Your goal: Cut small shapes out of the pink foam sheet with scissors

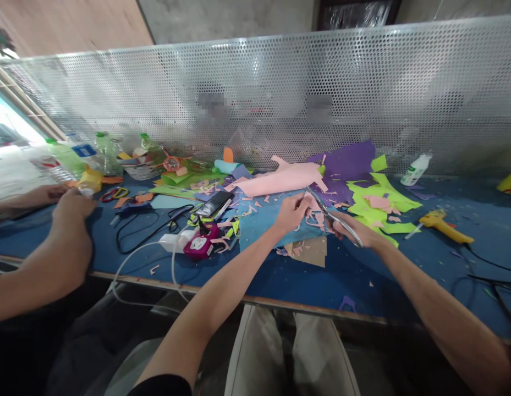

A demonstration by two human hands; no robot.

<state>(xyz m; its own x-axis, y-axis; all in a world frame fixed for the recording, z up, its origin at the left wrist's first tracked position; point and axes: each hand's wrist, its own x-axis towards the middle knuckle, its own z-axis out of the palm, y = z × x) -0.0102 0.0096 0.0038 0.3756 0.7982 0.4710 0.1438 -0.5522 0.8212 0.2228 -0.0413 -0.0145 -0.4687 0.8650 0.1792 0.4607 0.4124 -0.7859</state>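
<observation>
My right hand (351, 226) is closed round the handles of silver scissors (326, 210), whose blades point up and left. My left hand (294, 212) pinches a small pink paper piece (315, 204) right at the blades. Both hands hover over a blue paper sheet (259, 223) and a brown paper scrap (313, 252) on the blue table (404, 264). A large pink paper sheet (280, 179) lies just beyond my hands.
Purple (346, 165) and lime-green (374, 201) paper lie at the right, with a yellow glue gun (443, 224) and a white glue bottle (415, 169). A phone (214, 203), a charger with cables (189, 242) and plastic bottles (73, 157) are at the left. Another person's arm (53, 258) rests there. A perforated metal screen (280, 93) backs the table.
</observation>
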